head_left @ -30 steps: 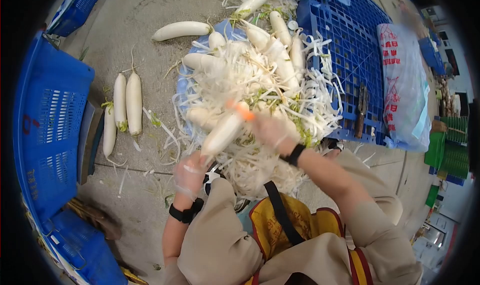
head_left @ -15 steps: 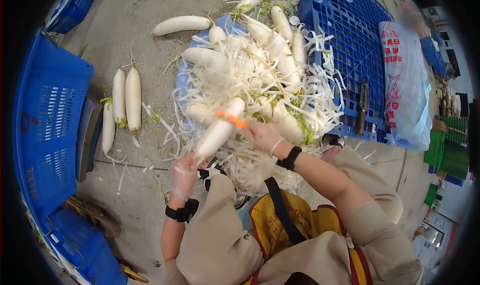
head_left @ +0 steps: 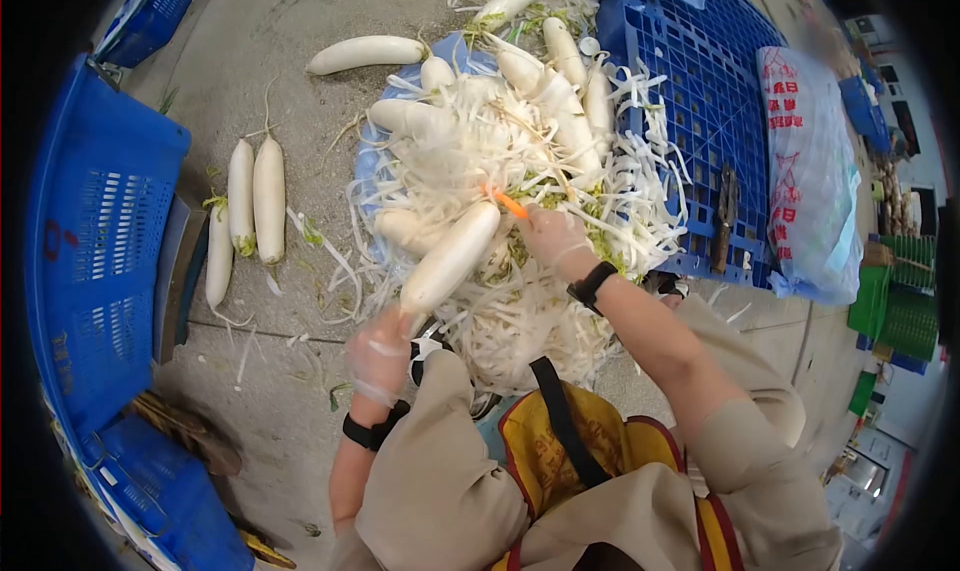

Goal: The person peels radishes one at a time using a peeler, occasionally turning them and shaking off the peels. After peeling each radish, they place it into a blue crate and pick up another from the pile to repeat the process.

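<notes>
A white daikon radish (head_left: pixel 452 257) is tilted up over the heap, its lower end in my gloved left hand (head_left: pixel 381 356), whose fingers are wrapped round it. My gloved right hand (head_left: pixel 556 239) grips an orange peeler (head_left: pixel 510 203), its head by the upper end of that radish. Beneath and beyond both hands lies a pile of long white peelings (head_left: pixel 540 326) on blue plastic. Several other radishes rest among the peelings, such as one at the back (head_left: pixel 565 51) and one on the left (head_left: pixel 410 117).
Three radishes (head_left: pixel 268 199) lie on the concrete at the left, and another (head_left: pixel 366 55) behind. A blue crate (head_left: pixel 110 261) stands at far left. On the right, a blue pallet (head_left: pixel 690 91) carries a knife (head_left: pixel 722 233) and a printed plastic bag (head_left: pixel 815 171).
My right hand and the peeler have moved up and to the right, towards the radish's upper end. My left hand and the radish have shifted slightly right.
</notes>
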Tool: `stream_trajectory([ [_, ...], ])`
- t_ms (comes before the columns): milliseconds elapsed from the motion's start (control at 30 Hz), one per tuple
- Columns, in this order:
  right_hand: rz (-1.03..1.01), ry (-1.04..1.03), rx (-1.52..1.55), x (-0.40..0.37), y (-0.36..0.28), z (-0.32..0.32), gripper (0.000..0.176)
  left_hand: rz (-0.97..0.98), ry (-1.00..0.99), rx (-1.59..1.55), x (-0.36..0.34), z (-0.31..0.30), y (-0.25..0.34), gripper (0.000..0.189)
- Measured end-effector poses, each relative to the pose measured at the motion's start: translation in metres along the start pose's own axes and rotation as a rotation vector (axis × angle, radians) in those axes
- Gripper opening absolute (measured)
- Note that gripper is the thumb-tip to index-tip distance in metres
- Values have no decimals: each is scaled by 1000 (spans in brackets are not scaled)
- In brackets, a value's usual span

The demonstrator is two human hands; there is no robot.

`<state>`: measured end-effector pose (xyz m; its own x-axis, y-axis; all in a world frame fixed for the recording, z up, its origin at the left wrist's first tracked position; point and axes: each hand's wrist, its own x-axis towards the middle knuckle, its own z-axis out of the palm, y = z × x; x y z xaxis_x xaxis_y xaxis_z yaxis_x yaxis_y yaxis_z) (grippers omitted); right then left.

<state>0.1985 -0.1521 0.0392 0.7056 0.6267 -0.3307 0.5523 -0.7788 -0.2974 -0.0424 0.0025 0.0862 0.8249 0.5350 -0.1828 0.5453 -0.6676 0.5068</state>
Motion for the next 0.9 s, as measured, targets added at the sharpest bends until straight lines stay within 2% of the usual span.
stream_trajectory([
  [33,50,-66,-36,1,-3,-9,20,9,13,-10,1,-2,1,9],
  [67,-159,40,14,-18,-14,-7,24,9,38,-27,5,-1,4,10],
  [133,-558,87,48,-59,-42,9,30,52,70,-12,5,-3,11,11],
  [167,-551,84,55,-60,-44,5,30,108,109,12,6,-4,11,12],
  [233,-274,-177,114,-52,-48,-17,33,127,78,77,-1,-1,5,13],
  [267,-90,-185,63,-25,-19,7,32,148,65,136,0,0,4,14],
  [300,-93,-176,61,-8,-4,5,32,152,73,137,3,1,4,14],
  [367,41,15,-41,6,12,2,32,200,154,112,2,2,4,16],
  [400,56,-51,-33,-7,-7,-13,30,202,162,110,6,2,3,16],
  [467,-275,-43,23,-44,-32,-8,27,250,159,161,6,6,0,16],
  [500,-268,-52,27,-57,-35,0,27,249,147,160,3,6,2,16],
  [567,-581,162,92,-69,-36,15,28,255,124,233,3,0,8,17],
  [633,-35,-66,297,-22,5,16,31,249,131,213,-1,4,3,17],
  [700,169,-147,104,3,18,-14,34,248,141,201,1,7,-1,17],
  [800,214,-181,32,-1,12,-16,35,192,179,3,7,16,-2,21],
  [867,207,-169,44,-3,12,-15,35,-29,11,-325,12,19,-16,22],
  [900,200,-161,60,-4,11,-14,34,-37,12,-321,17,13,-21,22],
])
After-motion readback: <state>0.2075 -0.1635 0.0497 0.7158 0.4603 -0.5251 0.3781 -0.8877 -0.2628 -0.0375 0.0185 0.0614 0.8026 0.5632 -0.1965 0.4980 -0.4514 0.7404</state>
